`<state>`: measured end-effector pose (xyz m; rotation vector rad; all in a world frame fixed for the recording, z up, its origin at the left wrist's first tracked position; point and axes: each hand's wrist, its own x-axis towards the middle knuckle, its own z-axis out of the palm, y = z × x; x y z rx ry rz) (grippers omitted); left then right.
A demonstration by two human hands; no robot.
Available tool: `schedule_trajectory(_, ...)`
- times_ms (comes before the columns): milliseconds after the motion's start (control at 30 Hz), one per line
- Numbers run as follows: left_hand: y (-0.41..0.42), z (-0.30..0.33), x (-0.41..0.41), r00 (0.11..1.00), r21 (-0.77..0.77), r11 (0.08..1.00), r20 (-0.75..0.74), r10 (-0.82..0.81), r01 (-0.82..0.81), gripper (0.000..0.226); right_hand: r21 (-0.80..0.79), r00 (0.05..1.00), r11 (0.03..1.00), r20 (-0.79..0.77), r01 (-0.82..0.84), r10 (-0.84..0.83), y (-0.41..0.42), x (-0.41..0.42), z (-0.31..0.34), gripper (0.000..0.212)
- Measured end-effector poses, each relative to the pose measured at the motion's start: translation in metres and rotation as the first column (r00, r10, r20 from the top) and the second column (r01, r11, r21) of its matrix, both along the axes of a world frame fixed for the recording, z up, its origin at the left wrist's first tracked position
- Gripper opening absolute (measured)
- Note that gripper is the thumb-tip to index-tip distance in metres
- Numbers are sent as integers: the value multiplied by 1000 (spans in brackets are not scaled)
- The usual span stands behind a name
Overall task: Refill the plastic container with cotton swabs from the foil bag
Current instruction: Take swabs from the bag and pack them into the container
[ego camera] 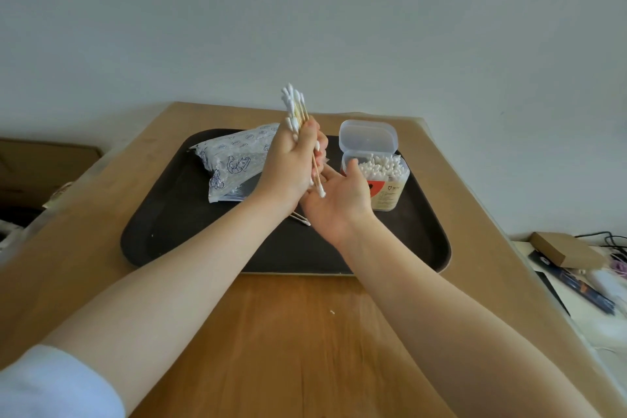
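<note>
Fingers (307, 132) of left hand (288, 163) grip cotton swabs (295, 105) — container (383, 180) label unreadable.

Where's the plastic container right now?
The plastic container stands lid-open on the dark tray's far right, just beyond the right hand.

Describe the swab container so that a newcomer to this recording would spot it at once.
Find the dark rectangular tray on the wooden table. At the tray's far right corner stands the clear plastic container, hinged lid flipped up, white cotton swabs upright inside. Unlike the printed foil bag lying left of it, it is rigid and transparent.
</note>
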<state>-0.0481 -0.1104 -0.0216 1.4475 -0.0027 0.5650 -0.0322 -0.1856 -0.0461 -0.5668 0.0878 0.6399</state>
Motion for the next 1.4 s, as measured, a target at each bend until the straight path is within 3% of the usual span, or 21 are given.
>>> schedule_trajectory(167,-4,-4,-6,997,151,986,29,67,-71,18,3,994,999,103,-38,38,1,-3,16,69)
schedule_trajectory(300,-6,-13,-7,1000,197,980,4,24,-24,15,-33,994,994,47,102,-101,7,9,20,67)
schedule_trajectory(433,2,-13,-5,1000,296,955,-29,-6,15,12,-348,952,926,303,148,-39,6,0,24,60)
schedule_trajectory(500,7,-12,-5,995,264,961,-64,-71,85,16,-477,874,846,485,239,26,-1,-2,31,53)
schedule_trajectory(600,10,-11,-8,974,-10,983,-131,-183,183,16,-499,673,750,733,434,98,-12,-2,41,41)
schedule_trajectory(667,14,-11,-4,980,-186,974,-125,-155,131,15,-508,470,590,851,627,234,-16,-5,37,28)
schedule_trajectory(733,19,-9,0,990,-249,967,-115,-84,53,12,-482,322,434,862,761,392,-17,-13,27,30)
schedule_trajectory(767,19,-8,1,992,-267,963,-113,-56,24,12,-481,281,415,845,773,455,-18,-17,23,32)
schedule_trajectory(900,19,-5,0,981,-177,978,-180,77,-109,17,-565,173,512,763,647,623,-17,-16,17,28)
schedule_trajectory(1033,25,-12,1,977,-216,976,-212,-8,-39,18,-465,161,551,845,693,510,-17,-8,23,6)
schedule_trajectory(1200,20,-22,-12,933,-141,944,-165,-320,298,26,-403,288,455,909,794,302,-19,10,38,10)
schedule_trajectory(1300,11,-19,-20,870,-31,885,-171,-462,464,24,-345,259,426,934,837,247,-19,15,41,18)
schedule_trajectory(1400,5,-13,-22,846,35,858,-194,-497,512,25,-415,329,489,909,767,254,-19,11,40,25)
